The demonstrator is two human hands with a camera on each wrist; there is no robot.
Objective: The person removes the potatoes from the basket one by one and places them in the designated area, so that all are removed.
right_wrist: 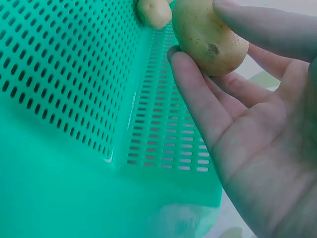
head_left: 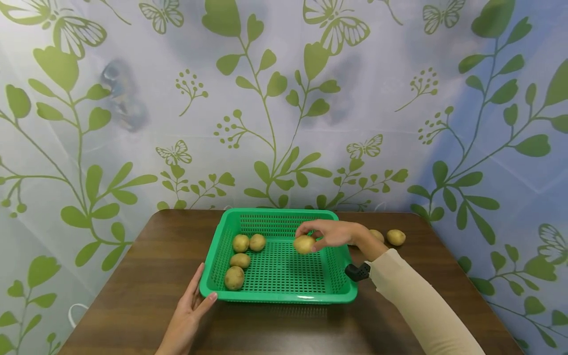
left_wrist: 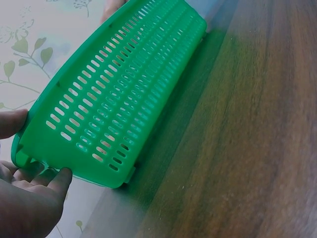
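A green plastic basket point(head_left: 284, 297) with slotted walls stands on the table. My right hand point(head_left: 334, 232) pinches a potato point(head_left: 303, 245) between thumb and fingers, above the right part of the basket floor. In the right wrist view the held potato point(right_wrist: 210, 42) shows a brown spot on its skin. At the basket's near left corner, my left hand point(head_left: 188, 311) grips the rim, its thumb point(left_wrist: 12, 124) on one side and the other fingers on the other. Several potatoes point(head_left: 240, 260) lie inside along the left wall.
Right of the basket, on the brown wooden table point(head_left: 146, 276), lie a potato point(head_left: 396, 237) and another potato point(head_left: 377, 235) partly hidden by my right forearm. A leaf-patterned cloth point(head_left: 284, 123) hangs behind the table. A black wrist device point(head_left: 357, 271) sits by the right cuff.
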